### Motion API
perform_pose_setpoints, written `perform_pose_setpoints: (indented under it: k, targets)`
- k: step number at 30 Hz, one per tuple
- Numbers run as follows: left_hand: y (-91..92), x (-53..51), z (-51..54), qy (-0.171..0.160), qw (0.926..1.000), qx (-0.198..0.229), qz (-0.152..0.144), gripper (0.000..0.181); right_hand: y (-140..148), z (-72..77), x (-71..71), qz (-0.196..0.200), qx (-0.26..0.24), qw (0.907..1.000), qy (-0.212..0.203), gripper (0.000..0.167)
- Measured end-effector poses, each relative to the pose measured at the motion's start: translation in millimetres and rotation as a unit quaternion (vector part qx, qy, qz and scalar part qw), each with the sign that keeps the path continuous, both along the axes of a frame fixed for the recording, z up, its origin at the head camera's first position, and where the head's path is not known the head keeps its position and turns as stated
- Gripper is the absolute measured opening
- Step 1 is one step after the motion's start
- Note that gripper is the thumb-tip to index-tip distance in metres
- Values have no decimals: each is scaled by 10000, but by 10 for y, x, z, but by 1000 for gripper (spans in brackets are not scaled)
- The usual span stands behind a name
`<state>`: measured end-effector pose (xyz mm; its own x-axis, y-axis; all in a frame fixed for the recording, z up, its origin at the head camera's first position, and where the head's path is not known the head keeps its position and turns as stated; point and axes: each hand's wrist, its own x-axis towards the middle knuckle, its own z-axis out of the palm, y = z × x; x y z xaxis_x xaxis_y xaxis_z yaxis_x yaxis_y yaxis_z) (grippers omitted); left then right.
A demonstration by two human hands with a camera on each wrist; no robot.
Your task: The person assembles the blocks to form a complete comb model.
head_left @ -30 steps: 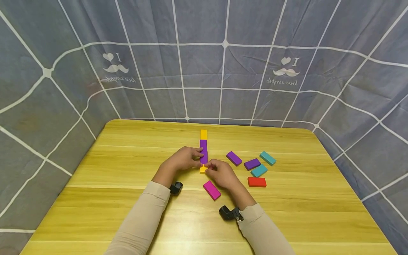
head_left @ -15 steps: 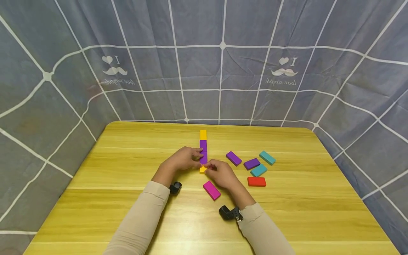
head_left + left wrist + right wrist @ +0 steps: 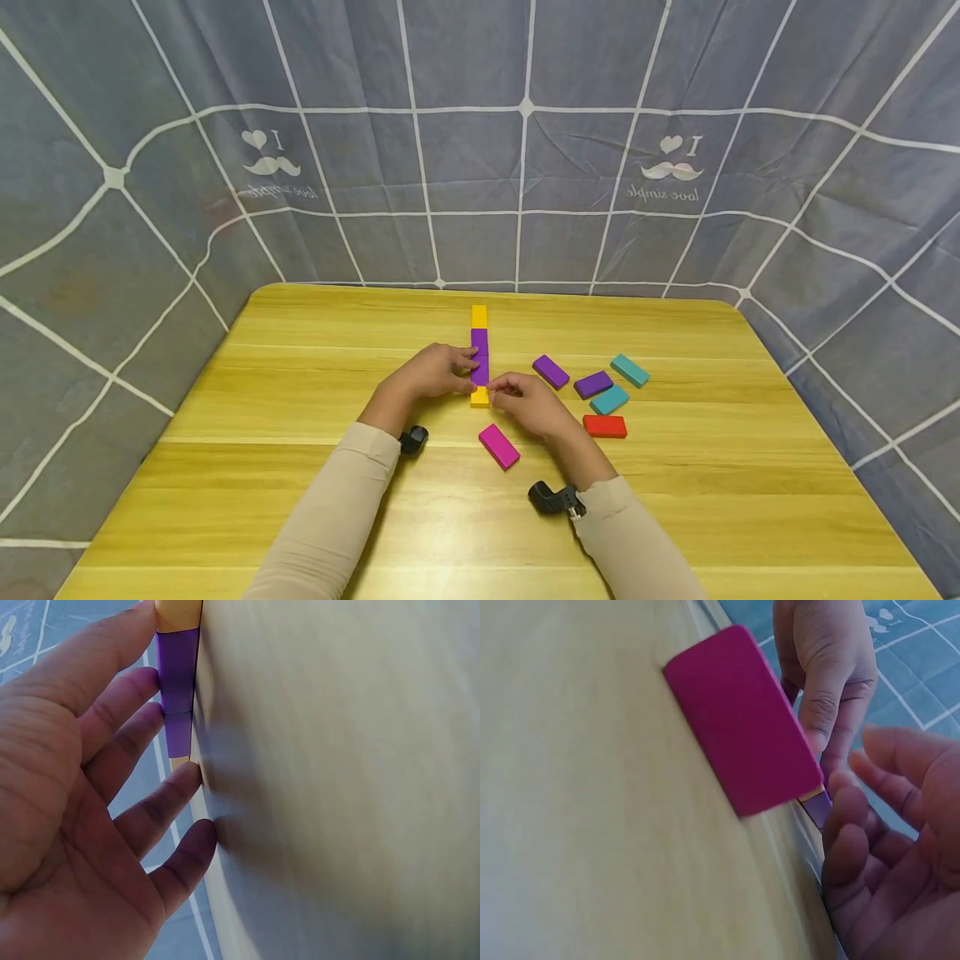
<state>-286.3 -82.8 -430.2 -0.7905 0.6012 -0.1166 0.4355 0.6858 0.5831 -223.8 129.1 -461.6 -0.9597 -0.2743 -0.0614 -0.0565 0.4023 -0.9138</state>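
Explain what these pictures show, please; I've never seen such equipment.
There is no robot, only a person's two bare hands. The wide picture comes from a camera worn on the head; the close ones from the black wrist cameras. On the wooden table, a row of blocks runs yellow, purple, purple, yellow. The left hand touches the row's left side; the right hand is beside its near end, apparently holding nothing. Loose nearby: a magenta block, two purple blocks, two teal blocks and a red block.

Row blocks [image 3: 483,362]: yellow ends, purple middle. Near block [image 3: 498,447]: magenta. Right blocks [image 3: 610,400]: purple, teal, red. Bench [image 3: 720,492]: yellow wood grain. Curtain [image 3: 472,158]: grey-blue, white grid. Sleeves [image 3: 330,517]: beige. Wrist cameras [image 3: 545,498]: black.
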Motion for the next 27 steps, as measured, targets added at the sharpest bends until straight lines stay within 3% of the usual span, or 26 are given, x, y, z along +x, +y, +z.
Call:
perform_pose_setpoints:
  k: [13,21,27]
  targets:
    - [31,5,10,-39,10000,35,-27,46,227,90,190,739,13,9970,-225,20]
    - [27,12,20,-15,10000,25,-34,47,383,113,294,1083,172,9938,-158,20]
    - [24,21,27,43,10000,-22,-51,47,437,139,363,1480,319,9883,-196,25]
